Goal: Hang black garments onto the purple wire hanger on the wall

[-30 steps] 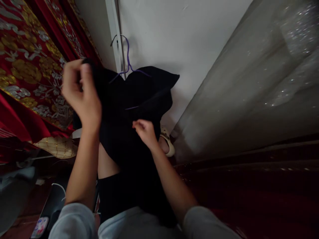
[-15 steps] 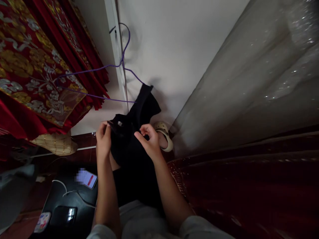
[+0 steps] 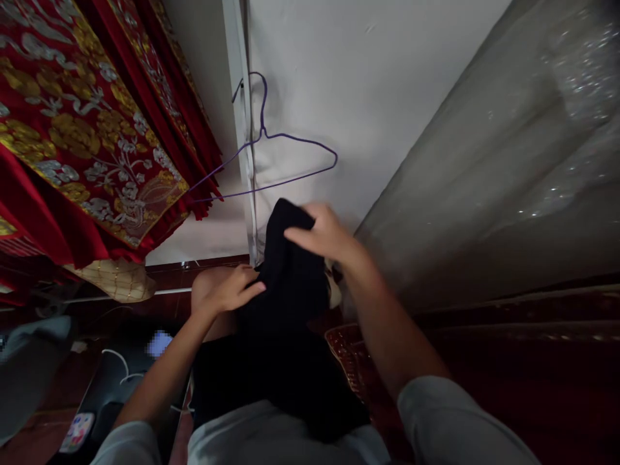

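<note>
A black cloth garment (image 3: 295,271) lies bunched over my lap, its upper end lifted and folded. My right hand (image 3: 324,229) grips that upper end, thumb in front and fingers behind the cloth, slightly blurred. Lower down, my left hand (image 3: 237,290) holds the garment's left edge beside my bare knee, with the thumb on the cloth and the fingers partly hidden. Just above both hands, a purple wire hanger (image 3: 295,137) hangs bare by its hook from a white pole (image 3: 248,161).
Red embroidered cloth (image 3: 97,129) hangs at the left. Behind the hanger stands a white wall (image 3: 387,77); plastic-covered material (image 3: 475,161) leans at the right. A black surface at lower left bears a blurred phone (image 3: 159,343), a white cable (image 3: 119,358) and a patterned case (image 3: 77,431).
The black garment has come off the hanger's right arm and been drawn down toward my lap. My right hand has moved up and right to grip it; my left hand has lowered and shifted right.
</note>
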Demonstrator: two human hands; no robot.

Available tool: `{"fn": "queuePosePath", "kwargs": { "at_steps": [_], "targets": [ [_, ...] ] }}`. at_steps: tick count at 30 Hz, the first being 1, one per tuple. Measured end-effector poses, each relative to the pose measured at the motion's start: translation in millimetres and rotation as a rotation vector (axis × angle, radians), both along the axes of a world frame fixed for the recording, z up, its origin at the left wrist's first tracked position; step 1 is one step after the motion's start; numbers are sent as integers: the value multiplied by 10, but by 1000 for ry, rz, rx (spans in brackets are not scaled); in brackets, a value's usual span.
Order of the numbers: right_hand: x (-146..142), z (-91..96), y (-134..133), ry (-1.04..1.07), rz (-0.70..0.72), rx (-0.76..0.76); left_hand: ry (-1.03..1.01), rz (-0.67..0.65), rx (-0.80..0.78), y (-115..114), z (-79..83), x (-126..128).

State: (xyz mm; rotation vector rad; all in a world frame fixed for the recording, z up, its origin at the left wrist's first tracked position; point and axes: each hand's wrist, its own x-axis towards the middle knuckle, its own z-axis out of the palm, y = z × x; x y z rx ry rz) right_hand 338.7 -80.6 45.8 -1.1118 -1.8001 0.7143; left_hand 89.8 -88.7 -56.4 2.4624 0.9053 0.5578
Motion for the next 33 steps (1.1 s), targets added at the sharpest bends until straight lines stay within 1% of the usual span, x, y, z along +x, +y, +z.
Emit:
{"fn": "queuePosePath", "kwargs": {
  "at_steps": [2, 3, 4, 5, 6, 8, 9, 10, 11, 13, 15, 17, 18, 19, 20, 21, 23, 25, 27, 28, 30, 32, 33],
  "targets": [
    [81, 50, 299, 69, -136, 200, 63, -11, 10, 9, -18, -129],
    [80, 31, 450, 100, -168, 256, 92, 0, 22, 29, 6, -206],
    [56, -12, 590, 118, -174, 263, 119, 22, 40, 57, 46, -289],
    [16, -74, 712, 119, -155, 223, 148, 45, 61, 88, 97, -374],
    [-31, -147, 811, 105, -119, 145, 174, 71, 82, 117, 151, -458],
    [-109, -295, 930, 61, -47, -52, 197, 117, 97, 148, 250, -606],
    [-125, -356, 951, 40, -38, -128, 188, 129, 86, 148, 288, -667],
    [-117, -401, 949, 24, -52, -168, 177, 130, 71, 138, 316, -721],
    [-85, -430, 927, 15, -85, -169, 175, 120, 59, 124, 333, -769],
    [45, -442, 845, 9, -167, -97, 245, 82, 66, 100, 342, -858],
    [232, -414, 740, 4, -235, -9, 399, 87, 119, 106, 339, -946],
    [428, -368, 645, -6, -276, 49, 534, 167, 178, 148, 349, -1022],
    [517, -341, 607, -12, -282, 70, 559, 228, 206, 177, 368, -1046],
    [596, -312, 576, -15, -278, 87, 543, 289, 229, 207, 399, -1053],
    [661, -280, 551, -19, -264, 94, 481, 342, 248, 234, 444, -1040],
    [711, -247, 530, -23, -245, 95, 371, 386, 267, 258, 503, -1002],
    [765, -183, 495, -30, -212, 87, 53, 454, 321, 290, 658, -851],
    [760, -135, 462, -27, -178, 88, -253, 467, 372, 306, 850, -624],
    [725, -122, 440, -18, -155, 107, -451, 418, 415, 319, 1060, -386],
    [709, -131, 437, -18, -155, 119, -499, 382, 434, 327, 1162, -289],
    [708, -169, 456, -23, -183, 143, -515, 329, 473, 348, 1333, -186],
    [754, -219, 501, -18, -230, 155, -462, 324, 488, 373, 1420, -229],
    [787, -243, 528, -8, -253, 152, -427, 336, 484, 386, 1420, -302]
  ]
}}
